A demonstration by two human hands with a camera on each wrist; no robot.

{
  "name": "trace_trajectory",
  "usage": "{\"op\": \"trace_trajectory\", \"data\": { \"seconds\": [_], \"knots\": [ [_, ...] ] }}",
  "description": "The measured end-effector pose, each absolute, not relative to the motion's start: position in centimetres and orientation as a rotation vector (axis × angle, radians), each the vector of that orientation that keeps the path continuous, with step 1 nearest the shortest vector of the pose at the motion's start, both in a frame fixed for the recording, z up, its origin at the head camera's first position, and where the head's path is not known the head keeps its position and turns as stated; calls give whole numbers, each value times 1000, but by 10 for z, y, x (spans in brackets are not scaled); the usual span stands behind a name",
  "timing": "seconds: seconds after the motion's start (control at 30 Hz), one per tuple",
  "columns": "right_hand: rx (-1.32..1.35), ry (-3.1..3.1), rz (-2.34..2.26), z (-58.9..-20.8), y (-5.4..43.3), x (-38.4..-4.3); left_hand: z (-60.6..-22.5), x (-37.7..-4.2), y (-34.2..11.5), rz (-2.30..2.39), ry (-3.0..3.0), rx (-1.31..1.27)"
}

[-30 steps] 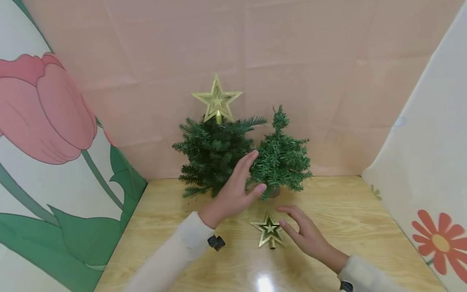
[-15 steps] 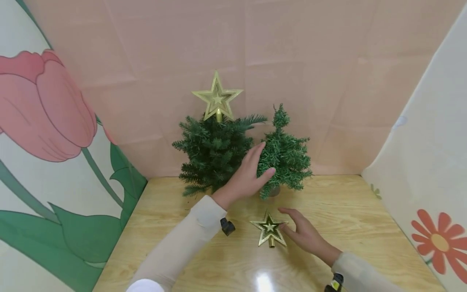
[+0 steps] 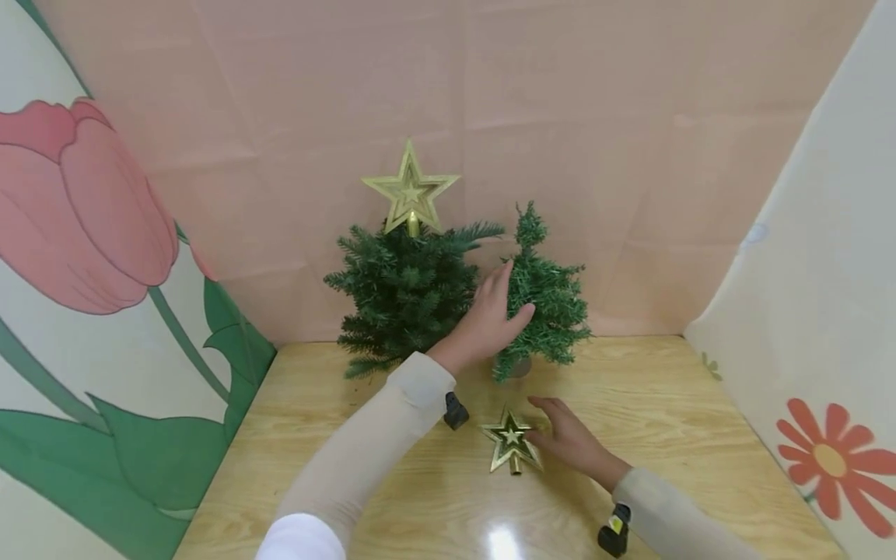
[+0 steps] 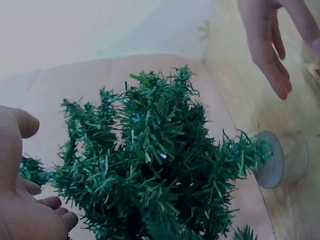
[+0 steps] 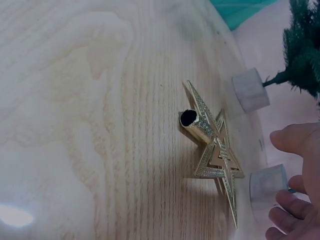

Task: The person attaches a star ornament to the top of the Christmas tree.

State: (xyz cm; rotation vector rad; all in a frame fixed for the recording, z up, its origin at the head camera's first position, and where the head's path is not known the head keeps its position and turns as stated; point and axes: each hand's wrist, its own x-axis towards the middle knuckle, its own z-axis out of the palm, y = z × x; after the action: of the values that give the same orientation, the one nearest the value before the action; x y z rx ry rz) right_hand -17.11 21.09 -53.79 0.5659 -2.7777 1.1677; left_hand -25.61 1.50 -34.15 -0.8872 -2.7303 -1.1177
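Observation:
A small bright green Christmas tree (image 3: pixel 549 307) stands on a round base (image 4: pixel 272 162) at the back of the table. My left hand (image 3: pixel 490 323) reaches up along its left side; in the left wrist view the hand (image 4: pixel 25 190) lies beside the branches with thumb and fingers spread, gripping nothing. Flat on the wood in front of the tree is a gold star tree topper (image 3: pixel 512 439), its hollow tube (image 5: pixel 201 127) pointing toward the person. My right hand (image 3: pixel 570 442) hovers by the star's right side, thumb and fingers apart, fingertips overlapping its edge in the head view.
Left of the small tree stands a darker, fuller tree (image 3: pixel 402 288) with another gold star (image 3: pixel 411 190) on top. Behind both hangs a pink cloth (image 3: pixel 595 140). A tulip panel (image 3: pixel 105 218) and a flower-printed panel (image 3: pixel 826 311) flank the wooden table (image 3: pixel 651 397).
My left hand has moved right and up to the small tree's left side. My right hand has shifted slightly left, closer to the star on the table. The star lies as before.

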Motion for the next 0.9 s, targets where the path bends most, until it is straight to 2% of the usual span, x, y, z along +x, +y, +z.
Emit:
{"op": "trace_trajectory", "data": {
  "seconds": [0.3, 0.57, 0.9],
  "knots": [
    [564, -2859, 1195, -549, 204, -181, -346, -275, 30, -1231, -2702, -714],
    [570, -2906, 1287, -554, 197, -182, -357, -288, 35, -1271, -2709, -702],
    [599, -2920, 1011, -558, 196, -177, -372, -297, 44, -1148, -2671, -709]
  ]
}}
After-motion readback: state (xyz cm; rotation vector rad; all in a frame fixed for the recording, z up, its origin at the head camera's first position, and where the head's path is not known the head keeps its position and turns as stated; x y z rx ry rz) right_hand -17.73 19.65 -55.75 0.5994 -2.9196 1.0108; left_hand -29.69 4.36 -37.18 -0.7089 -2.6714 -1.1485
